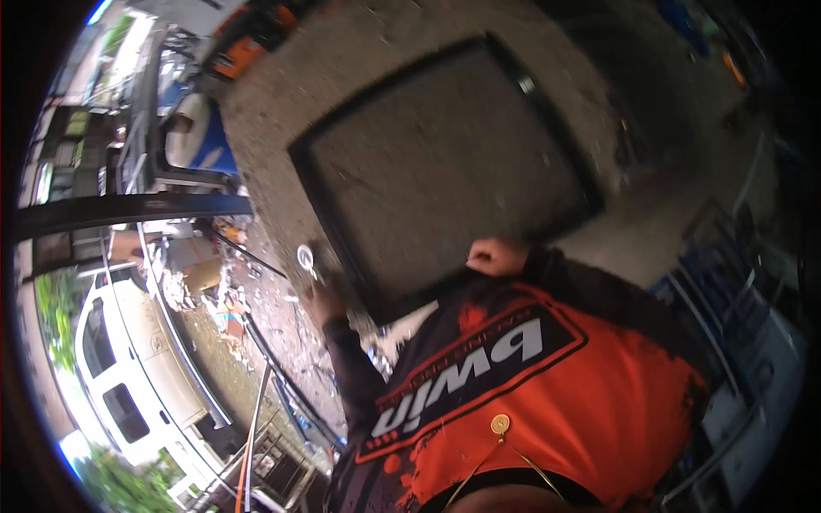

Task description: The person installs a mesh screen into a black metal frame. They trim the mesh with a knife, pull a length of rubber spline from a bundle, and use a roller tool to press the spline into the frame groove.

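Observation:
A large dark four-sided frame (547, 115) lies ahead of me, with the brown ground showing inside it. My left hand (323, 301) is beside its near left corner, closed around a small object with a round, pale, shiny head (305, 256). Blur keeps me from telling its exact kind. At the frame's near edge, my right hand (498, 256) has its fingers curled closed. Whatever it may hold is hidden, and I cannot tell whether it touches the frame.
Scattered rubbish and a cardboard box (190, 254) lie to the left, near a dark post (128, 214). Farther left stands a white vehicle (128, 368). A blue-and-white drum (201, 137) and orange equipment (244, 56) are at the far left. Blue metal racks (718, 256) stand right.

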Demonstrator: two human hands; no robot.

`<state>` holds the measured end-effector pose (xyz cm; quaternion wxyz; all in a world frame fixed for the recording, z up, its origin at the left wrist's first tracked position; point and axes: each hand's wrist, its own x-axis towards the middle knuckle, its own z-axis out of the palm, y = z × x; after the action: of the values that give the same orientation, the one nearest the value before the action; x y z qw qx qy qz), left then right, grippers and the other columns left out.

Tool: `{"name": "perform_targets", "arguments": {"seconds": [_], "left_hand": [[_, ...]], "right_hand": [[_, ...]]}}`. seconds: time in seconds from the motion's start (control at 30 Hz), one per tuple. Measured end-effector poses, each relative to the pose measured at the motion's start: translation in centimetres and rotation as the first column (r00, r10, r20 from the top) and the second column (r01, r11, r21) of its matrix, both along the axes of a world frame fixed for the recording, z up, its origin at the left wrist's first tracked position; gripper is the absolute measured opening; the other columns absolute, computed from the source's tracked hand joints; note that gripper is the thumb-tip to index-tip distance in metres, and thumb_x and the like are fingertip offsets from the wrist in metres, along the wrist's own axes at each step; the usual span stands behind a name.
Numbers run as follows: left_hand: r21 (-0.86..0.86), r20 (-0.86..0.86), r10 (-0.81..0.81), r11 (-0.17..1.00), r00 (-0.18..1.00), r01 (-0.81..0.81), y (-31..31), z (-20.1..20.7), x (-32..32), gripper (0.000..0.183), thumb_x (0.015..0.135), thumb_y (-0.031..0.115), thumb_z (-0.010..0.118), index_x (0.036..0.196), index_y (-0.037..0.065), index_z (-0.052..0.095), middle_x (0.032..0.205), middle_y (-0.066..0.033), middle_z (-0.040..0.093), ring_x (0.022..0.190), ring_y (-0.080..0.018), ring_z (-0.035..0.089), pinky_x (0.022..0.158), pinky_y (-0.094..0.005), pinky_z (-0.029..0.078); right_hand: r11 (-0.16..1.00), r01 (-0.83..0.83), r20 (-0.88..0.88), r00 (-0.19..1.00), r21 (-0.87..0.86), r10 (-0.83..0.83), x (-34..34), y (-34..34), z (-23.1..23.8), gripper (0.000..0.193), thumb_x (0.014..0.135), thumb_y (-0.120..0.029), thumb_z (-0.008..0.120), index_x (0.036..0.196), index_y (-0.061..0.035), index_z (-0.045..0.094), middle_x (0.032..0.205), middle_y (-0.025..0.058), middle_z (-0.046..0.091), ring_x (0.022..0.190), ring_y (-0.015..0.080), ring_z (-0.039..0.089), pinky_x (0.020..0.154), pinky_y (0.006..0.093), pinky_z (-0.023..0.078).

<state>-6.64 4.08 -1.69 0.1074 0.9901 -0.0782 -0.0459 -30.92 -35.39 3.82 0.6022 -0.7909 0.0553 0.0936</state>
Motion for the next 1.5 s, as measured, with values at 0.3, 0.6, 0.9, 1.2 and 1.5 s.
{"name": "perform_targets", "arguments": {"seconds": [0.3,0.6,0.9,1.2,1.5], "left_hand": [[0.042,0.259,-0.195,0.981,0.946,0.19,-1.6,1.9,-1.9,0.049,0.089,0.037,0.06,0.13,0.01,0.057,0.12,-0.019,0.053,0.112,-0.0364,0.053,0.094,-0.0466,0.044],[0.016,0.31,-0.177,0.983,0.934,0.181,-0.4,1.2,-1.7,0.042,0.086,0.036,0.061,0.118,0.009,0.063,0.114,-0.0172,0.058,0.108,-0.0366,0.055,0.092,-0.0472,0.045],[-0.057,0.33,-0.131,0.986,0.935,0.158,-0.3,1.5,-2.2,0.036,0.084,0.029,0.063,0.113,0.008,0.063,0.11,-0.0172,0.058,0.105,-0.0374,0.055,0.09,-0.0472,0.046],[-0.125,0.309,-0.115,0.979,0.944,0.161,-1.2,2.3,-2.4,0.037,0.082,0.025,0.063,0.115,0.008,0.061,0.109,-0.0179,0.056,0.107,-0.038,0.054,0.091,-0.0479,0.045],[-0.134,0.301,-0.092,0.981,0.949,0.138,-0.8,2.5,-2.4,0.038,0.083,0.026,0.064,0.116,0.007,0.062,0.113,-0.0172,0.057,0.109,-0.0372,0.053,0.091,-0.0472,0.045]], "right_hand": [[0.839,0.518,-0.309,0.78,-0.17,-0.544,-15.7,5.4,-5.0,0.036,0.094,-0.037,0.059,0.082,-0.0031,0.061,0.069,0.0106,0.062,0.063,0.0244,0.061,0.063,0.0374,0.048],[0.435,0.64,0.423,0.757,-0.633,-0.498,-10.0,9.0,-1.4,0.047,0.077,-0.036,0.075,0.111,-0.0084,0.059,0.119,0.0111,0.056,0.109,0.0304,0.054,0.091,0.0445,0.041],[0.559,0.381,0.328,0.924,-0.737,-0.198,-5.0,11.4,-1.4,0.059,0.067,-0.04,0.082,0.117,-0.0154,0.06,0.124,0.0047,0.052,0.119,0.0271,0.046,0.099,0.0475,0.033],[0.536,0.366,0.27,0.929,-0.761,-0.252,-4.0,11.0,-2.0,0.06,0.065,-0.043,0.084,0.113,-0.0173,0.058,0.119,0.004,0.05,0.117,0.0289,0.044,0.096,0.0478,0.033],[0.506,0.356,0.301,0.935,-0.786,-0.19,-3.6,10.8,-1.5,0.056,0.064,-0.043,0.084,0.106,-0.0194,0.057,0.111,0.0037,0.048,0.114,0.0271,0.043,0.094,0.0484,0.032]]}}
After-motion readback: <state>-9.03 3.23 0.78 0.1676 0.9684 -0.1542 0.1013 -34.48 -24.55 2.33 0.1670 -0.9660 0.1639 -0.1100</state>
